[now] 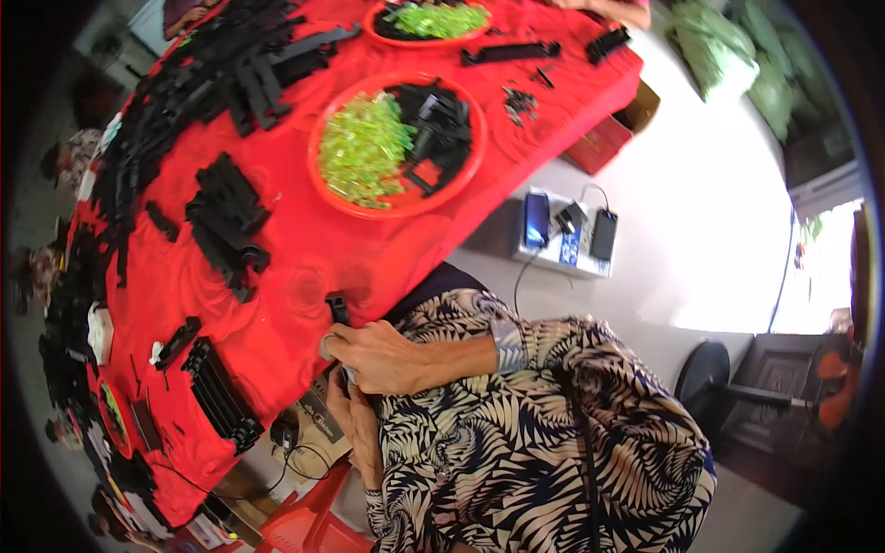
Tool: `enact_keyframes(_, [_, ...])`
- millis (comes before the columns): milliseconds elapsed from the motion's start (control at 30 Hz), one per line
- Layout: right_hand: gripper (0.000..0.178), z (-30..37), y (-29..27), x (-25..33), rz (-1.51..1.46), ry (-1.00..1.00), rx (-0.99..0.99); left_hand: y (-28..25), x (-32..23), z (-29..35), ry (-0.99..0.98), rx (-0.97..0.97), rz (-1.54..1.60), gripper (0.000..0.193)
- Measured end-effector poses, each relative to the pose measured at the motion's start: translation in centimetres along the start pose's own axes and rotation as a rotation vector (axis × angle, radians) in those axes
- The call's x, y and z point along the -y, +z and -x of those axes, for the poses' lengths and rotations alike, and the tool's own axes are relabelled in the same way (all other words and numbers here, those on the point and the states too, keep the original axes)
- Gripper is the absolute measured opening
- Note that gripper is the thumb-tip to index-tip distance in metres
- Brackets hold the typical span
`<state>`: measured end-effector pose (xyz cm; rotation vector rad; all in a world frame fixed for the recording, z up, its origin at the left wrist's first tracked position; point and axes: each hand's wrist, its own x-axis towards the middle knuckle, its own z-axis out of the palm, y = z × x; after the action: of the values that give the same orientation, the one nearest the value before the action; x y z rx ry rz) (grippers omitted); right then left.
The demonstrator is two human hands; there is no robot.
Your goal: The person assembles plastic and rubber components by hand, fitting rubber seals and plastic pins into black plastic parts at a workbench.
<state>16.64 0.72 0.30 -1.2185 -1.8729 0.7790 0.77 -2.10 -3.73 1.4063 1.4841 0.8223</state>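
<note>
Red table [304,267] edge: my right hand [378,355] and left hand [355,424] pinch a small black clip [336,307], fingers closed on it. Looks light, stiff plastic, slippery; best gripped by its flat sides.

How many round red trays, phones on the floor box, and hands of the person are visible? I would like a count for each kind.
Round red trays: 2, second at
Phones: 2, second at
Hands: 2, second at
Total: 6

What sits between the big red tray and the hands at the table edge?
Head view: only bare red cloth between tray and hands, which hold a small black part.
</note>
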Motion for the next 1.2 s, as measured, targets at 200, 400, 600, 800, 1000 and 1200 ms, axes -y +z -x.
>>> enact_keyframes(200, [0.033, -0.1, 0.2, -0.2, -0.024, -0.004, 0.027, 0.1, -1.4, 0.2, 0.064, -0.062, -0.05, 0.024])
enact_keyframes(400, [0.032, -0.4, 0.2, -0.2, -0.053, 0.007, 0.004, 0.2, -1.6, -0.3, 0.076, -0.093, -0.066, 0.021])
enact_keyframes(600, [0.032, -0.5, 0.2, -0.2, -0.049, 0.007, 0.014, 0.1, -0.7, -0.7, 0.053, -0.081, -0.046, 0.024])
enact_keyframes(800, [0.039, 0.1, 0.4, 0.0, -0.017, 0.023, 0.036, -0.2, -0.7, -0.1, 0.065, -0.041, -0.065, 0.025])
enact_keyframes(1000, [0.054, 0.4, -0.7, -0.6, 0.186, -0.163, 0.021, -0.5, -0.7, -0.4, 0.141, -0.08, -0.176, 0.02])
enact_keyframes(1200, [0.03, -1.3, -6.6, 0.7, -0.144, 0.235, -0.158, -3.8, -3.7, -0.6, -0.118, 0.204, 0.089, 0.016])
